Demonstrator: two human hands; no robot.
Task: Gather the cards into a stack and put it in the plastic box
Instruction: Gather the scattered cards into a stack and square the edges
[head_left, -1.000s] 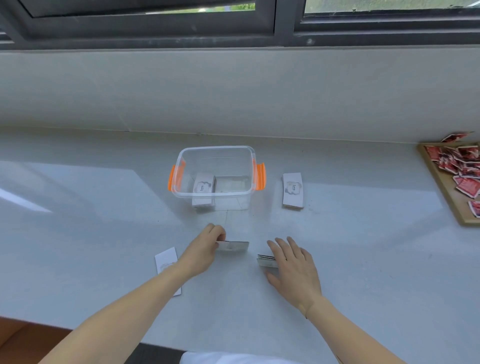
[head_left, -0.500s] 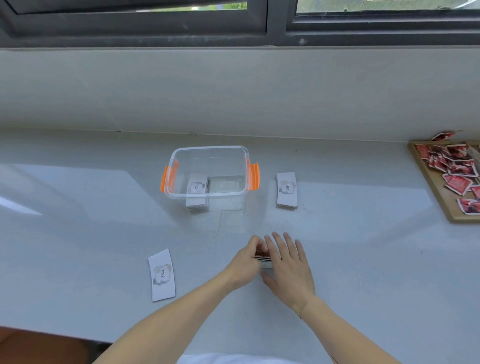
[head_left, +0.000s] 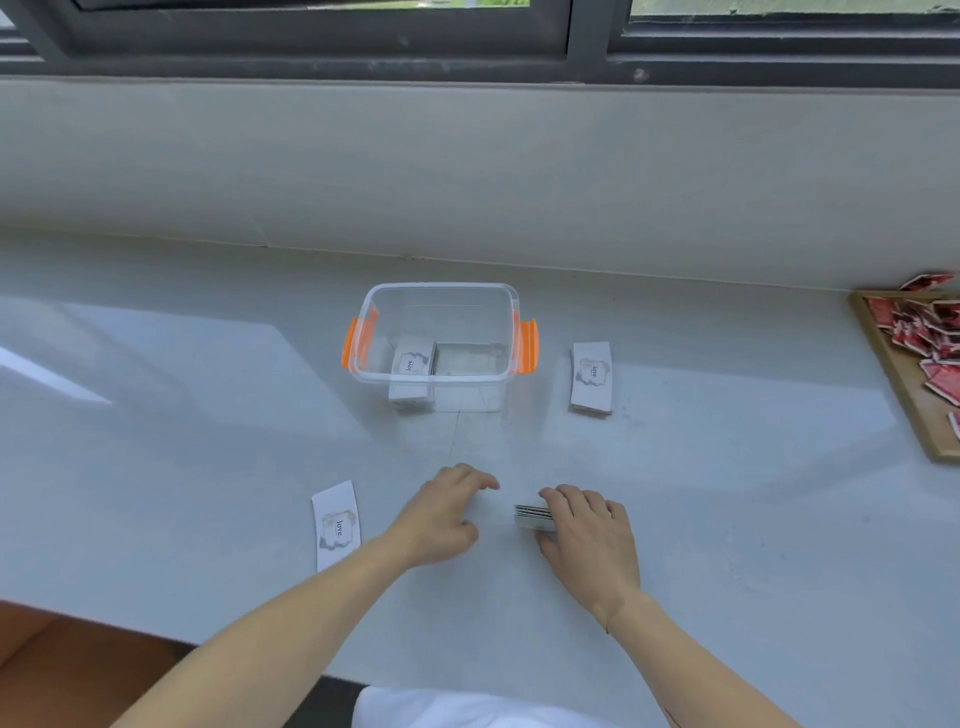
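A small stack of cards (head_left: 532, 515) is seen lying on the surface (head_left: 727, 493) near the middle of its front edge. It is covered from the right by the right hand (head_left: 589, 535), whose fingers are curled down over the stack's top; whether the stack is gripped or only pressed cannot be told. The left hand (head_left: 441, 514) is held just left of the stack, apart from it, loosely curled with nothing in it.

A single card (head_left: 336, 525) is laid face up toward the front edge, left of the left hand, with bare surface all around it. Further back, at the middle of the surface, the plastic box (head_left: 439, 345) with orange clips is placed open, and a pile of cards (head_left: 413, 361) is seen inside at its left. Just right of the box another pile (head_left: 591, 378) is set. Open room is left between the hands and the box. At the right edge a wooden tray (head_left: 904, 395) of red packets (head_left: 930, 338) is found.

Compared with half a second ago, the left hand has been drawn away from the stack, where it was touching it.
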